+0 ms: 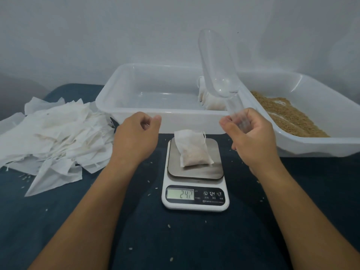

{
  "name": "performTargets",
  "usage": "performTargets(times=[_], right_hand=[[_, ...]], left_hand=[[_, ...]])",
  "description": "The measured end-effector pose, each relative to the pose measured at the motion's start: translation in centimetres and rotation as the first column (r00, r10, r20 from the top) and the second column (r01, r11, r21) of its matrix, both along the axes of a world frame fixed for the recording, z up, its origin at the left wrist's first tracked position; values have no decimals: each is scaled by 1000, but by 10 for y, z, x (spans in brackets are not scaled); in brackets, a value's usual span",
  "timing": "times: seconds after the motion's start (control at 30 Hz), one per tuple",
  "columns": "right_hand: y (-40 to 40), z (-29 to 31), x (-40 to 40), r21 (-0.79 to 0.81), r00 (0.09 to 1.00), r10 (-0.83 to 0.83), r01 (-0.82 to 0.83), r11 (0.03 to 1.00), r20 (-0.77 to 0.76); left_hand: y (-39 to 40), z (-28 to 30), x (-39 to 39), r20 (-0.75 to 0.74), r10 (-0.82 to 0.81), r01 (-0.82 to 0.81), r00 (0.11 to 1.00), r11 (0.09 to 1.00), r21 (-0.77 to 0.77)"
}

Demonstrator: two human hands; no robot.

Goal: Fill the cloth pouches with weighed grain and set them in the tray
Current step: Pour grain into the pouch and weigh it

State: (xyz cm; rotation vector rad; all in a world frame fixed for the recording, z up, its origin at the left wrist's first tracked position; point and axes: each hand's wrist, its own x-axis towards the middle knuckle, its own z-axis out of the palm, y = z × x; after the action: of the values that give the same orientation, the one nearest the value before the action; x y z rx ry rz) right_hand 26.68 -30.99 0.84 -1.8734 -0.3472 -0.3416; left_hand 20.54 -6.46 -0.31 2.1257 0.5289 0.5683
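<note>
Filled pouch [191, 150] sits on the scale [195, 173], display about 24.7; your right hand [251, 133] grips the empty clear scoop [218, 71], your left hand [136, 135] hovers loosely curled, holding nothing. Risk: the pouch mouth looks unclosed, so tipping it toward the tray [109, 102] could spill grain.

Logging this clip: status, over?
Left hand empty, right hand holds clear plastic scoop upright. Filled white cloth pouch on scale. Nothing blocking white tray.
</note>
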Motion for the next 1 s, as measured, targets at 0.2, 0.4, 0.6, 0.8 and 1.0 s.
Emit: performTargets(times=[0.2, 0.4, 0.6, 0.8, 1.0], right_hand=[[0, -2, 1, -9, 1000, -11, 11, 1000, 5], [1, -1, 0, -10, 1000, 3, -3, 1000, 6], [1, -1, 0, -36, 1000, -1, 2, 999, 7], [-2, 1, -1, -57, 1000, -27, 27, 998, -7], [-11, 10, 0, -5, 998, -61, 61, 998, -5]], left_hand=[[-2, -2, 1, -60, -46, 45, 997, 999, -6], [-10, -5, 0, -142, -160, 168, 977, 985, 50], [-16, -12, 5, -179, -266, 286, 947, 953, 97], [-23, -10, 6, -58, -319, 321, 946, 947, 27], [-40, 15, -3, 180, -418, 428, 890, 903, -21]])
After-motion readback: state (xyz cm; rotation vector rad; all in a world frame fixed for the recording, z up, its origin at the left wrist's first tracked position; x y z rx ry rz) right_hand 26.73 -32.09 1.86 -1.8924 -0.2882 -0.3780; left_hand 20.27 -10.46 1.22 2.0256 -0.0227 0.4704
